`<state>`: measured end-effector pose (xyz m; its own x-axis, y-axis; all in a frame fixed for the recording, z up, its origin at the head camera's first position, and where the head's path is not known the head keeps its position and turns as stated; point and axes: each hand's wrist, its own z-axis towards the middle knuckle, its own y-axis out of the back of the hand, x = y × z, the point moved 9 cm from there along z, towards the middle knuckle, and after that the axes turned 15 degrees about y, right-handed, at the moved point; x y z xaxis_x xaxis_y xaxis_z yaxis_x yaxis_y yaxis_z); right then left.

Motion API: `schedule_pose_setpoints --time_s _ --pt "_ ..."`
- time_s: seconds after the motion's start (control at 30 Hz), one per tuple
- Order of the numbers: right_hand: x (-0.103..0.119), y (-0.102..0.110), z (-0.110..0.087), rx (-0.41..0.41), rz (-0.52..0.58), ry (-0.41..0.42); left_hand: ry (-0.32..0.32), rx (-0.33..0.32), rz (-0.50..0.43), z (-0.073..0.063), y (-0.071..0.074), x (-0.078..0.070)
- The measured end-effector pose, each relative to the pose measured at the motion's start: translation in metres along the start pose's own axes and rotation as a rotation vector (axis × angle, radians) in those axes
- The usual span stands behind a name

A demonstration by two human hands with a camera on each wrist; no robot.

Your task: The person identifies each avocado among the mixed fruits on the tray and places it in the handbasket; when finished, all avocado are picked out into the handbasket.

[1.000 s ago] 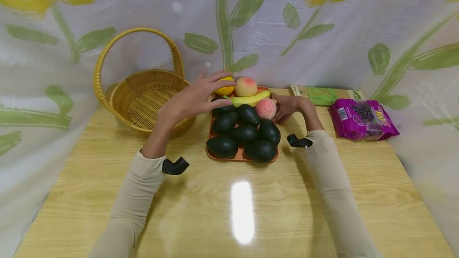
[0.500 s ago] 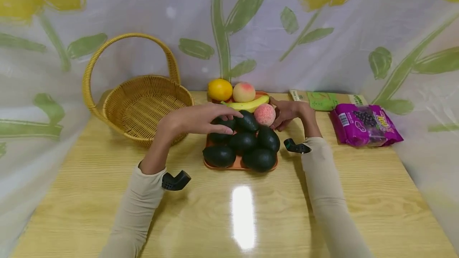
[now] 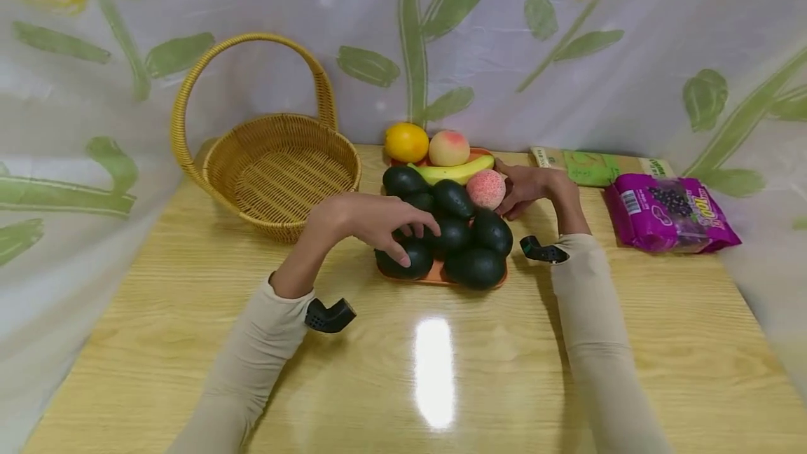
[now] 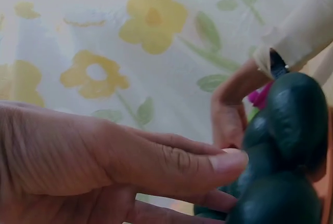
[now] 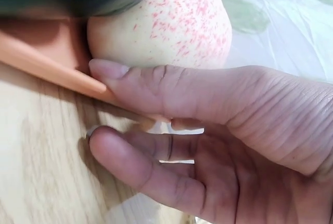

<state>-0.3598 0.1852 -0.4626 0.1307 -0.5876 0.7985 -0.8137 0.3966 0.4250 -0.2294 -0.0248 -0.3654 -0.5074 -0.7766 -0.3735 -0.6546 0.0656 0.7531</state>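
Note:
In the head view, my left hand (image 3: pixel 384 224) is over the front-left dark green avocado (image 3: pixel 412 263), its thumb overlapping the fruit. The left wrist view shows the thumb and fingers fairly straight beside several avocados (image 4: pixel 296 115). My right hand (image 3: pixel 529 184) is at the right side of the orange tray (image 3: pixel 435 275). Seen from the right wrist, its thumb lies on the tray rim (image 5: pixel 52 70) beside a speckled peach (image 5: pixel 182 26), with the fingers below. A banana (image 3: pixel 455 170), a lemon (image 3: pixel 406 142) and a paler peach (image 3: pixel 449 148) lie at the back of the tray.
A wicker basket (image 3: pixel 284 226) with a tall handle stands left of the tray on the wooden table (image 3: pixel 353 384). At the back right are a purple packet (image 3: pixel 671 214) and a flat green packet (image 3: pixel 595 167). A flowered cloth (image 3: pixel 479 54) hangs behind.
My left hand has moved from the lemon at the back toward me, across the avocados to the front-left one. The right hand stays at the tray's right edge. The head view has shifted slightly.

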Motion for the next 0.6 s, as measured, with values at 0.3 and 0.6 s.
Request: schedule_pose_setpoints --time_s 0.3,0.6 --pt "-0.006 0.005 -0.007 -0.021 -0.009 -0.007 0.049 0.015 0.102 0.014 -0.010 -0.009" --pt "0.000 0.004 -0.002 -0.029 -0.038 -0.004 0.102 -0.003 0.194 0.014 -0.011 -0.006"
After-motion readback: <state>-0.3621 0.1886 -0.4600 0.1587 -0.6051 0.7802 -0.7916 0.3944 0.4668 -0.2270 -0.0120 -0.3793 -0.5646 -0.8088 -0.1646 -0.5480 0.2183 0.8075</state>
